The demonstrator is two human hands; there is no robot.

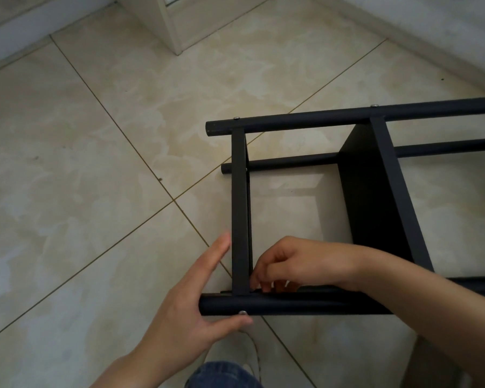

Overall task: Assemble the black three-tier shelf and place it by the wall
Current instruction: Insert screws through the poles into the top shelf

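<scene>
Between the two hands, on the tiled floor (95,169): black three-tier shelf (398,191) lying on its side, poles level, boards on edge. Left hand (191,301) spread, with straight fingers flat against the outer face of the end board (240,205) and thumb under the near pole (291,306), just beside a silver screw (242,312). Right hand (291,264) reaching over that pole from the right, fingers curled down into the inner corner where board meets pole; cannot tell whether pinching anything there. Further right of the right hand, middle board (373,203) set between the far pole (305,121) and the near one. Beyond the fingertips, a lower pole (291,161) close to the floor. Below the left hand, a knee in blue jeans (221,376) and a pale shoe (252,357). Well beyond both hands, beige marbled tiles with thin dark joints, a pale wall (445,21) with skirting at upper right, and the foot of a white cabinet (165,23).
</scene>
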